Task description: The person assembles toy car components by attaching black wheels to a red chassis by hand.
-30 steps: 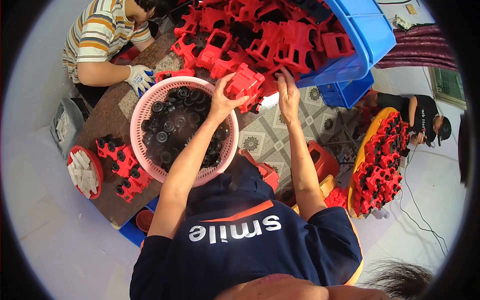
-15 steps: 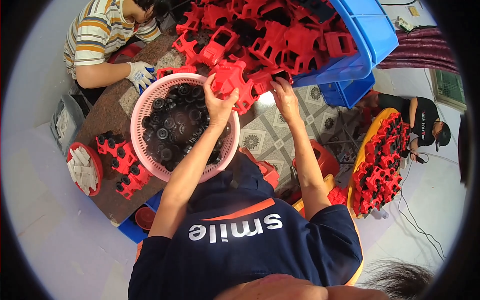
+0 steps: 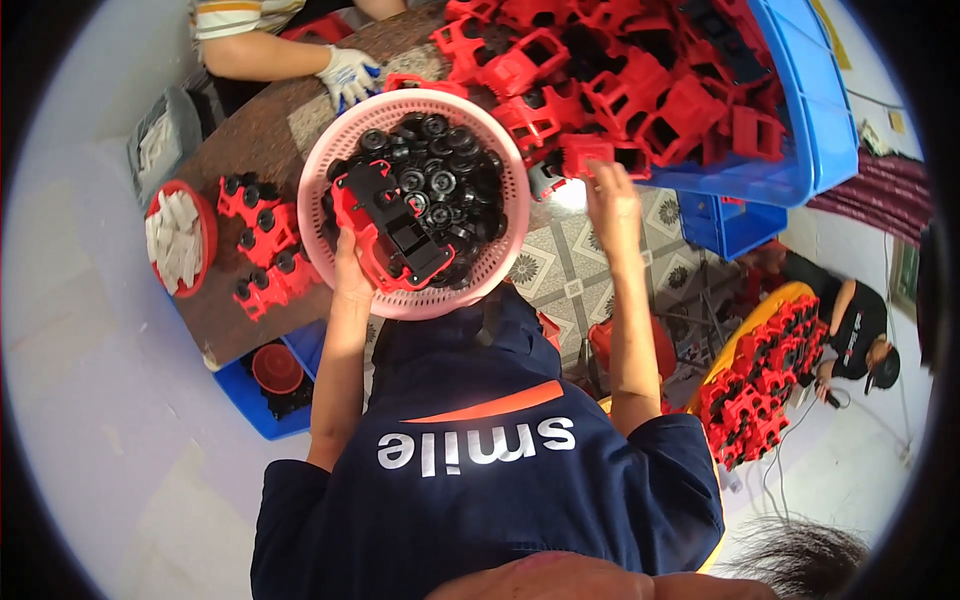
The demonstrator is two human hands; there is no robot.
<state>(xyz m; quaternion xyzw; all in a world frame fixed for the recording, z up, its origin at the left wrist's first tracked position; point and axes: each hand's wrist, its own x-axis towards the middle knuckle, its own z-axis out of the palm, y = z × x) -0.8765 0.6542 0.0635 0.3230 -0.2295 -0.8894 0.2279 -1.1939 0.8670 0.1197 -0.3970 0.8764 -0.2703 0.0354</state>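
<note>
My left hand (image 3: 353, 272) is closed on the near edge of a red toy car body (image 3: 366, 240), tilted so that its black underside (image 3: 405, 222) faces up. It is over a pink round basket (image 3: 313, 215) heaped with black toy wheels (image 3: 440, 183). My right hand (image 3: 613, 208) is raised at the near edge of a pile of red car bodies (image 3: 620, 90). Its fingers are stretched toward the body at that edge, with nothing seen gripped in them; whether the fingertips touch it is unclear.
A large blue crate (image 3: 815, 130) lies behind the pile. Wheeled red bodies (image 3: 265, 235) and a red bowl of white pieces (image 3: 208, 215) stand left on the brown table (image 3: 235, 150). A co-worker's gloved hand (image 3: 350, 75) rests beyond the basket. Another person (image 3: 850, 310) is near a yellow tray (image 3: 735, 350).
My left hand has brought the red car body leftward over the basket and turned its black underside up. My right hand has moved slightly right, apart from that body. The view has shifted.
</note>
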